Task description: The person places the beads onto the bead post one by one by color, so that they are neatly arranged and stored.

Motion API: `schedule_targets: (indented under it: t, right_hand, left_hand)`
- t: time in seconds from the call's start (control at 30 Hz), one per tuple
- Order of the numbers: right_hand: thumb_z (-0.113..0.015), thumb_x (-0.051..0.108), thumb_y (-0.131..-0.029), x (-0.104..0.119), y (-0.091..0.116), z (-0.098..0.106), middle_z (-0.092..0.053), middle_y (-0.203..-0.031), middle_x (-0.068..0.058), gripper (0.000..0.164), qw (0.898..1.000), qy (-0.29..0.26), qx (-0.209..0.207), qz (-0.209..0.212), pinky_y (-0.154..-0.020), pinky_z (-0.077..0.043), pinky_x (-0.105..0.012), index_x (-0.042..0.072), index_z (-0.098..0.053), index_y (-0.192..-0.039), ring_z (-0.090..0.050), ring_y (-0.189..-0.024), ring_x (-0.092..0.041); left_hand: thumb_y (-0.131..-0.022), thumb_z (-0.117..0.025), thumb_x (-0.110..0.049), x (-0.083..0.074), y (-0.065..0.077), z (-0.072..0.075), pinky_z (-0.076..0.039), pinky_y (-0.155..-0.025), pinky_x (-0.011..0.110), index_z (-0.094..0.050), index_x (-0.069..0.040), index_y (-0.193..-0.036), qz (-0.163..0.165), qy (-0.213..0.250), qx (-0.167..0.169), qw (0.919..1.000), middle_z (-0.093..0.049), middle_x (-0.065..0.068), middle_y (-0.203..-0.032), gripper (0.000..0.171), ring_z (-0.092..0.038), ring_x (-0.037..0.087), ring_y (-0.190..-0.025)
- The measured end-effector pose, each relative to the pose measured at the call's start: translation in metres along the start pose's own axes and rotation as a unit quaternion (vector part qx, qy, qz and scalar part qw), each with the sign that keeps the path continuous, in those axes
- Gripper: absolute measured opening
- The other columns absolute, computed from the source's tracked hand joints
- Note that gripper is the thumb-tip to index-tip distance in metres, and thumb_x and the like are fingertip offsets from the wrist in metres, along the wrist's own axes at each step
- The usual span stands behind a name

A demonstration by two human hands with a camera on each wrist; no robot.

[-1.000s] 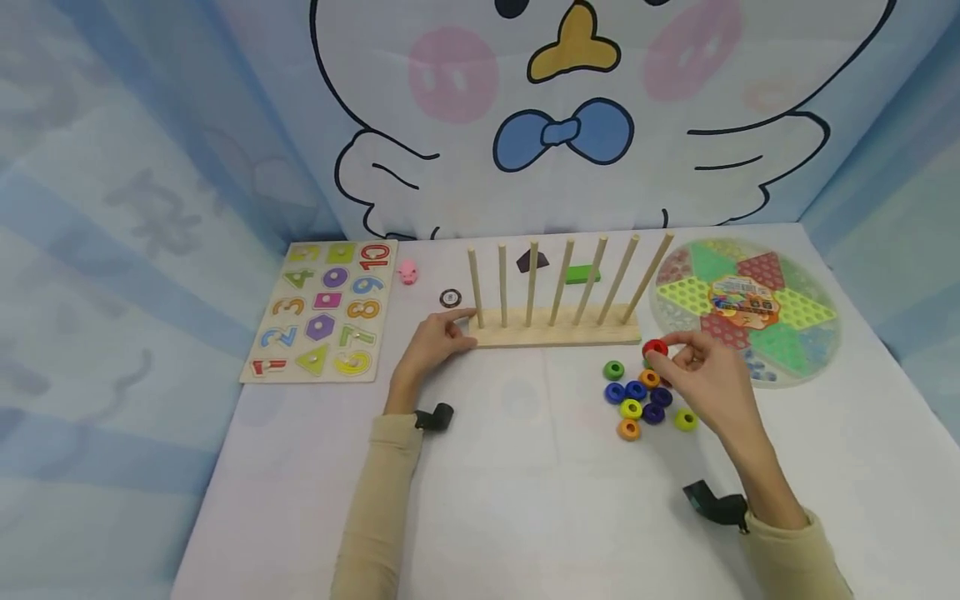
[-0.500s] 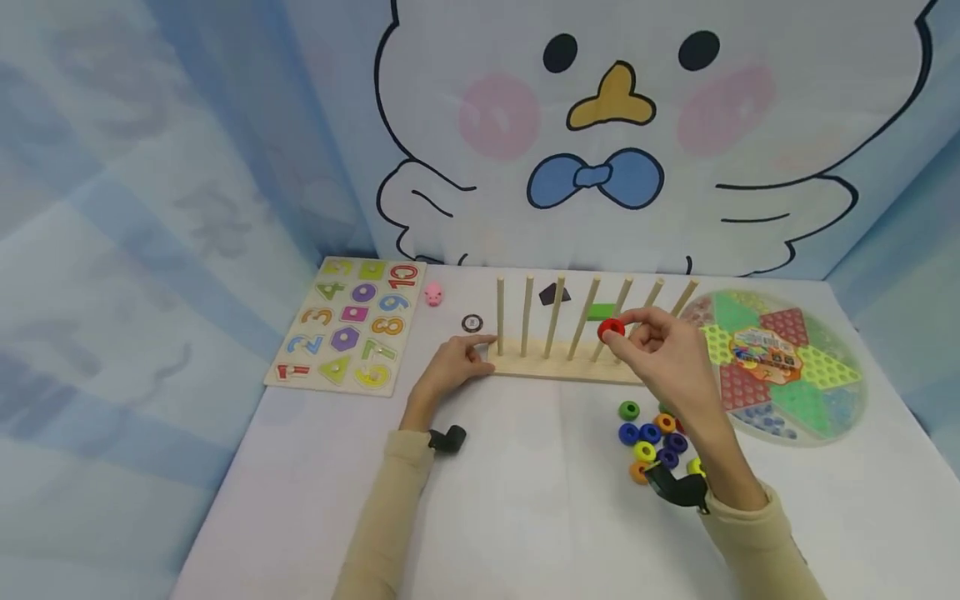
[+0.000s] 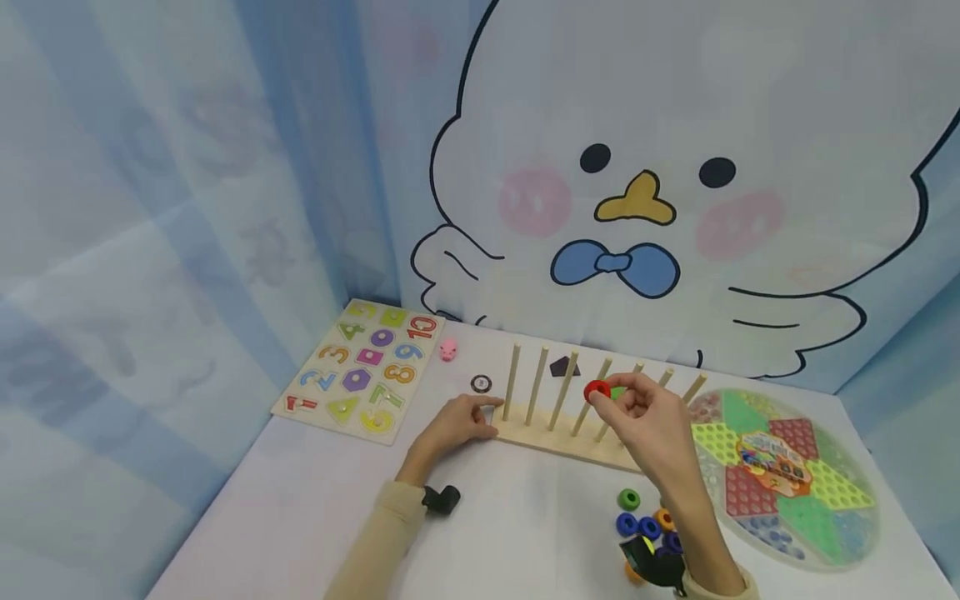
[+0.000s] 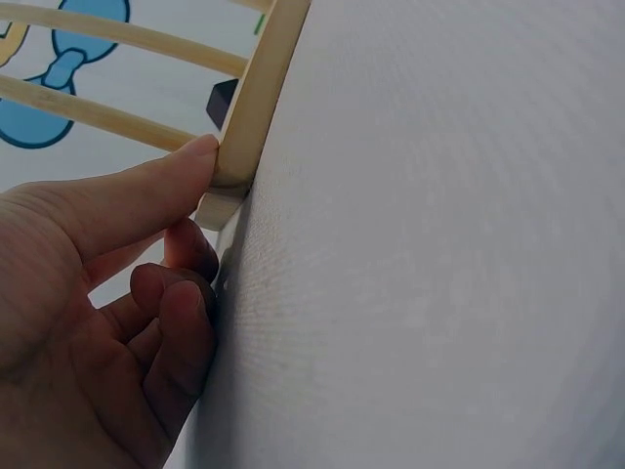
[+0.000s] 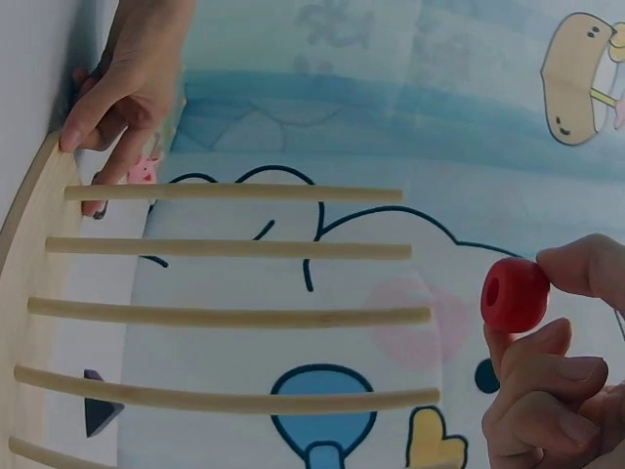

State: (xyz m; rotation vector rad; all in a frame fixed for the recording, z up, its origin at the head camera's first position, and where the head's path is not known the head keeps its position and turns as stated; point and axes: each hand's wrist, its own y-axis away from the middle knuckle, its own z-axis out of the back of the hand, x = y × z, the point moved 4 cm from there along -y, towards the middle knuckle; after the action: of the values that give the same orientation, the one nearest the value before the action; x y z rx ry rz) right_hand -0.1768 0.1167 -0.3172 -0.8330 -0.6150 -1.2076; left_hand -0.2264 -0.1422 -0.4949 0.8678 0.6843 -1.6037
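Observation:
Between thumb and fingertip, my right hand (image 3: 652, 429) pinches a red bead (image 5: 523, 299) with a hole through it. In the head view the bead is in front of the upright pegs of a wooden peg rack (image 3: 555, 442); the right wrist view shows it apart from the peg tips. My left hand (image 3: 456, 423) holds the left end of the rack's base, its thumb against the front corner in the left wrist view. I see no beads on the pegs, though the right hand hides part of the right-hand ones.
Several loose beads, among them a green bead (image 3: 622, 501), lie before the rack, partly behind the right wrist. A number puzzle board (image 3: 358, 354), pink pig figure (image 3: 447, 350) and round black-and-white disc (image 3: 481, 383) are left. A dark pentagon (image 3: 562, 367) lies behind; a round game board (image 3: 817, 533) right.
My right hand has lifted the red bead away from the loose beads and carried it left to the pegs. The left hand keeps its hold on the rack. The head view has tilted up.

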Motion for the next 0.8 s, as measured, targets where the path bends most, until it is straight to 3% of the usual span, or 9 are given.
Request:
schedule_targets:
  t: [0.17, 0.37, 0.57, 0.8]
  right_hand:
    - [-0.070, 0.040, -0.085, 0.004, -0.003, -0.007, -0.051, -0.067, -0.007, 0.033, 1.000, 0.003, 0.001, 0.000, -0.047, -0.036, -0.029, 0.012, -0.065, -0.100, -0.046, -0.054, -0.021]
    - [-0.069, 0.038, -0.086, 0.020, -0.028, -0.019, -0.052, -0.066, -0.006, 0.032, 1.000, -0.007, 0.010, 0.029, -0.046, -0.036, -0.030, 0.011, -0.065, -0.102, -0.046, -0.054, -0.022]
    - [-0.068, 0.043, -0.084, 0.042, -0.052, -0.042, -0.054, -0.064, -0.005, 0.034, 0.999, -0.015, 0.041, 0.031, -0.044, -0.035, -0.032, 0.014, -0.065, -0.104, -0.047, -0.050, -0.021]
    - [-0.068, 0.040, -0.084, 0.051, -0.063, -0.063, -0.054, -0.062, -0.003, 0.033, 0.998, 0.013, 0.047, 0.026, -0.043, -0.033, -0.031, 0.013, -0.065, -0.103, -0.045, -0.047, -0.020]
  left_hand:
    - [-0.078, -0.078, -0.015, 0.007, 0.005, -0.008, -0.036, -0.049, 0.023, -0.063, -0.012, -0.126, 0.000, -0.003, 0.013, 0.9999, -0.053, -0.004, -0.063, 0.050, -0.045, 0.007, -0.054]
    - [-0.079, -0.077, -0.018, 0.006, -0.001, 0.000, -0.036, -0.050, 0.023, -0.063, -0.015, -0.126, 0.004, -0.010, 0.000, 0.9999, -0.054, -0.004, -0.065, 0.049, -0.046, 0.008, -0.055]
    - [-0.077, -0.079, -0.017, 0.007, -0.001, 0.007, -0.036, -0.049, 0.024, -0.063, -0.014, -0.125, 0.015, -0.013, -0.005, 0.9998, -0.055, -0.002, -0.065, 0.051, -0.046, 0.009, -0.054]
    - [-0.078, -0.078, -0.019, 0.005, -0.002, 0.001, -0.037, -0.051, 0.025, -0.063, -0.014, -0.125, 0.009, -0.011, 0.011, 0.9998, -0.056, -0.002, -0.065, 0.050, -0.047, 0.009, -0.055]
